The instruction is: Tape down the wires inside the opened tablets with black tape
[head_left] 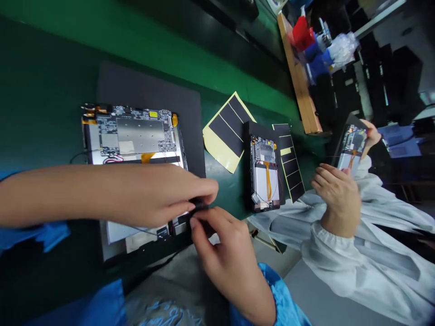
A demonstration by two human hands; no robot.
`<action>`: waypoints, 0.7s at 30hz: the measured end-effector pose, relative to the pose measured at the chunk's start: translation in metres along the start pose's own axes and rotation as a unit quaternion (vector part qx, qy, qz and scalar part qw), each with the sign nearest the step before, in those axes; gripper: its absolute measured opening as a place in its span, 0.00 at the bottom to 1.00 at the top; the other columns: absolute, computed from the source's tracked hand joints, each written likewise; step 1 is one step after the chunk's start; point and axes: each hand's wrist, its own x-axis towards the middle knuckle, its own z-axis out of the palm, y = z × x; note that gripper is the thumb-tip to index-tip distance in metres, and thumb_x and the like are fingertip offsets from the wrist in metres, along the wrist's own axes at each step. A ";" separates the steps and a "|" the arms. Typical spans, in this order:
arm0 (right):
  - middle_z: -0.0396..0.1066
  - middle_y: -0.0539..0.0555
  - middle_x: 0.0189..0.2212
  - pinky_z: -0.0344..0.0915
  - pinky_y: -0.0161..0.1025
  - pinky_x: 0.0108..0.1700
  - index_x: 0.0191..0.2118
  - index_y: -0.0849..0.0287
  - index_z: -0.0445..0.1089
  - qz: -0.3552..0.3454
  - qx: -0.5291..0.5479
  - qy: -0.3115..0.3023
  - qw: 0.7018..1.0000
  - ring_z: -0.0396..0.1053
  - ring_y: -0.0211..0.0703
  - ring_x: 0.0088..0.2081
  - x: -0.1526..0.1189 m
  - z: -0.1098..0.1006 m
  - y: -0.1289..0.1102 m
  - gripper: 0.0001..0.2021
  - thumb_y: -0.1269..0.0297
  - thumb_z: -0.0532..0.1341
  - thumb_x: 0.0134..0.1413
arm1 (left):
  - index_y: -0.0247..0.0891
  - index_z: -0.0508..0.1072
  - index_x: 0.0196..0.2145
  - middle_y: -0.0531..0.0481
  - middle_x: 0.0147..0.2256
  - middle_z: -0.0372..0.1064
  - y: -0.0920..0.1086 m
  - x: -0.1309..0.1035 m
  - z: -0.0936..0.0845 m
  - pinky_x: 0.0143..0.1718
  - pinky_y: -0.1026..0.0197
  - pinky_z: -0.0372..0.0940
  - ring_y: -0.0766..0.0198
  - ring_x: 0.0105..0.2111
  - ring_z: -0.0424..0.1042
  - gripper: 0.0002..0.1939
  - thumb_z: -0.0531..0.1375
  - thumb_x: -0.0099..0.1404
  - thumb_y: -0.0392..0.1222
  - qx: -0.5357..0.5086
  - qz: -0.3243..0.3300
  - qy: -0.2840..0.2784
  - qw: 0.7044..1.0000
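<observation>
Head camera view: A worker in blue sleeves bends over an opened tablet (136,145) on a dark green tabletop (44,113), both hands drawn together at its near right corner. Closest of all, below the hands, blue script (170,314) runs across grey clothing, too cut off and blurred to read. The left hand (170,194) reaches across the tablet, thumb and forefinger pinched on a small dark piece (198,203). The right hand (227,246) meets it there, thumb and forefinger nearly closed; whether they grip the same piece cannot be told. Just beyond the left hand lies the tablet's circuit board (108,136), its yellow label (153,114) too small to make out. A black mat (183,104) lies under the tablet and extends past it. Beyond the hands to the right, a yellow-backed sheet (227,122) carries black strips, near a second opened tablet (265,181) and another strip sheet (290,163). Farther right, a co-worker in pale sleeves (343,267) holds a third device (353,140) in two hands. Farthest from the worker's hands, red (302,34) and blue containers (317,61) stand beside clear plastic (343,50).
</observation>
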 end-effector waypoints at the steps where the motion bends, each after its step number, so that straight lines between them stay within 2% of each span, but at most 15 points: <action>1: 0.76 0.53 0.32 0.64 0.35 0.33 0.38 0.60 0.75 0.006 0.005 0.007 1.000 0.72 0.39 0.31 -0.001 0.001 0.000 0.07 0.71 0.59 0.65 | 0.42 0.71 0.42 0.52 0.35 0.76 -0.005 0.006 -0.003 0.29 0.66 0.64 0.63 0.31 0.75 0.12 0.54 0.65 0.31 -0.036 0.006 -0.035 0.999; 3: 0.75 0.52 0.31 0.64 0.34 0.33 0.38 0.60 0.75 0.022 0.020 0.013 0.999 0.72 0.39 0.30 -0.002 0.002 0.000 0.06 0.70 0.60 0.64 | 0.41 0.71 0.41 0.53 0.35 0.76 -0.013 0.015 -0.007 0.29 0.67 0.62 0.65 0.32 0.75 0.14 0.54 0.62 0.26 -0.090 0.013 -0.081 0.993; 6: 0.74 0.49 0.29 0.63 0.33 0.32 0.35 0.58 0.74 0.054 0.042 0.003 0.998 0.70 0.37 0.29 -0.001 0.001 -0.002 0.06 0.69 0.61 0.64 | 0.41 0.72 0.36 0.55 0.32 0.74 -0.016 0.022 -0.015 0.28 0.67 0.60 0.66 0.30 0.72 0.15 0.55 0.59 0.23 -0.103 0.009 -0.110 0.989; 12: 0.72 0.46 0.26 0.61 0.32 0.30 0.32 0.57 0.73 0.113 0.078 -0.035 0.990 0.68 0.33 0.27 0.004 -0.003 -0.003 0.07 0.67 0.62 0.64 | 0.43 0.73 0.34 0.56 0.30 0.74 -0.018 0.026 -0.025 0.25 0.66 0.58 0.66 0.27 0.71 0.09 0.58 0.65 0.29 -0.122 0.016 -0.137 0.983; 18: 0.70 0.45 0.24 0.60 0.31 0.29 0.31 0.57 0.71 0.130 0.082 -0.042 0.987 0.66 0.33 0.25 0.007 -0.003 -0.003 0.07 0.67 0.62 0.63 | 0.44 0.72 0.32 0.58 0.26 0.72 -0.021 0.022 -0.025 0.20 0.68 0.56 0.68 0.22 0.67 0.09 0.58 0.66 0.31 -0.131 0.038 -0.117 0.984; 21: 0.70 0.45 0.25 0.61 0.31 0.30 0.32 0.57 0.71 0.108 0.077 -0.039 0.990 0.67 0.33 0.26 0.006 -0.004 -0.001 0.06 0.68 0.62 0.62 | 0.44 0.74 0.37 0.55 0.31 0.74 -0.009 0.016 -0.022 0.22 0.69 0.59 0.67 0.26 0.70 0.07 0.57 0.67 0.34 -0.088 0.046 -0.035 0.994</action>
